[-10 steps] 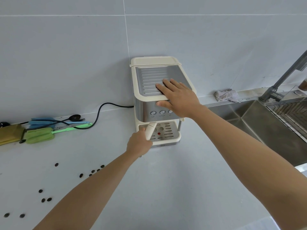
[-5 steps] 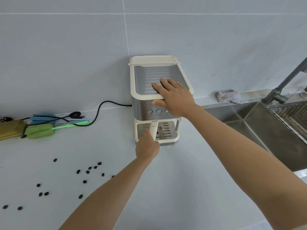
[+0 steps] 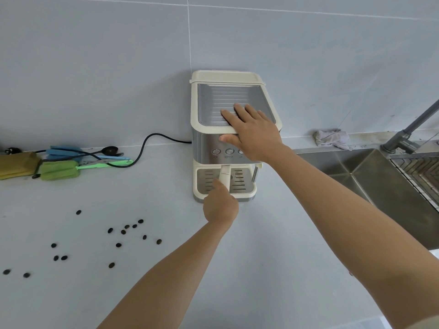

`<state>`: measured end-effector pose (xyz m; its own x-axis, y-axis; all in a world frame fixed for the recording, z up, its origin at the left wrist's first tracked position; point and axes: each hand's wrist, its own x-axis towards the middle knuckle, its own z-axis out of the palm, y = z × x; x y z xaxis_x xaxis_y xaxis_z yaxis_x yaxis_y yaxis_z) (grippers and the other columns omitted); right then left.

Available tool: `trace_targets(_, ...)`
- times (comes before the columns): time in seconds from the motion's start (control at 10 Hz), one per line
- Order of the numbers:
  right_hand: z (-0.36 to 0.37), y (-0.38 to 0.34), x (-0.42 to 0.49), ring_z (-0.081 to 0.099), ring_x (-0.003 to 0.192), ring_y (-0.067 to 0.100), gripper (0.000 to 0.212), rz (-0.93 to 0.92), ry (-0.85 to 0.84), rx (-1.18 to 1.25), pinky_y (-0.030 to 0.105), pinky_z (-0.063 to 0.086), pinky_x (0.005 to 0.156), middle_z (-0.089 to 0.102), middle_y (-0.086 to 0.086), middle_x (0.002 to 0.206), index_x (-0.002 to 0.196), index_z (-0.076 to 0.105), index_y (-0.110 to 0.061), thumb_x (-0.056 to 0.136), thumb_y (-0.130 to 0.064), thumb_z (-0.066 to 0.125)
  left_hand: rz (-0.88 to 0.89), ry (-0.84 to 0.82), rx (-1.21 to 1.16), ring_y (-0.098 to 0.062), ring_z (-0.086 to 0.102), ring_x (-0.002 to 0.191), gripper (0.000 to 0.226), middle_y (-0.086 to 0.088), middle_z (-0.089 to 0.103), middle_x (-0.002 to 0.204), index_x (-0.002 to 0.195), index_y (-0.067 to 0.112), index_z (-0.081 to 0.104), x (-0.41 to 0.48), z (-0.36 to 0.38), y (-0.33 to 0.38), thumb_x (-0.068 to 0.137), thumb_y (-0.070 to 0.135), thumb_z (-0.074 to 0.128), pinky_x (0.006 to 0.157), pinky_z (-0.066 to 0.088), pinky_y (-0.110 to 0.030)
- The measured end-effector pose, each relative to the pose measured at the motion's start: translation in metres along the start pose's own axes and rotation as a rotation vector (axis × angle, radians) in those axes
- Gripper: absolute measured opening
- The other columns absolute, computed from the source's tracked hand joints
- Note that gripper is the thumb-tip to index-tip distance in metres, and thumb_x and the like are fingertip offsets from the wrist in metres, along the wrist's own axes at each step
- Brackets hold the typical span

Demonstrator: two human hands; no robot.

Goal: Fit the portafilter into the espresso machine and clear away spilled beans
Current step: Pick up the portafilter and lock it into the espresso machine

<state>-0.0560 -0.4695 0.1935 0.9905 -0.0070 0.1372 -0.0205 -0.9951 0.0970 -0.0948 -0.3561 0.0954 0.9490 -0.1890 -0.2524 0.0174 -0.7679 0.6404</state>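
Currently we have our right hand (image 3: 253, 132) spread flat and wide on top of the espresso machine (image 3: 206, 143), thumb over its front edge. Our left hand (image 3: 221, 205) is curled narrow around the lower end of the portafilter handle (image 3: 225, 173), which points straight forward over the drip tray (image 3: 247, 192). Spilled beans (image 3: 118, 245) lie scattered on the counter (image 3: 273, 257), well left of the machine.

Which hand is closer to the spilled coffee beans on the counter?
The left hand. It's at the portafilter handle, low by the counter, just right of the beans. The right hand rests up on top of the espresso machine, farther away.
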Motion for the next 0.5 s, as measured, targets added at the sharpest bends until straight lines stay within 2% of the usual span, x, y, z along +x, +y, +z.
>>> trace_targets(0.3,-0.0023,-0.0015,-0.0013,0.019,0.138,0.029,0.063,0.001,-0.007,-0.001,0.045,0.022,0.113,0.023,0.01,0.151,0.143,0.016,-0.022,0.091,-0.055,0.028,0.049,-0.018,0.058,-0.04,0.056,0.106,0.037,-0.02,0.057,0.119,0.123,-0.002,0.034,-0.0002,-0.0001,-0.0034,0.088,0.006,0.044,0.078,0.048,-0.045)
trace_targets(0.5,-0.0031,-0.002,-0.0039,0.02,0.138,0.029,0.064,0.006,0.007,0.013,0.044,0.021,0.111,0.023,0.009,0.151,0.143,0.017,-0.018,0.091,-0.054,0.029,0.136,-0.087,0.046,-0.039,0.052,0.108,0.041,-0.021,0.051,0.123,0.124,-0.002,0.031,0.0007,-0.0056,-0.0095,0.092,0.022,0.039,0.08,0.045,-0.044)
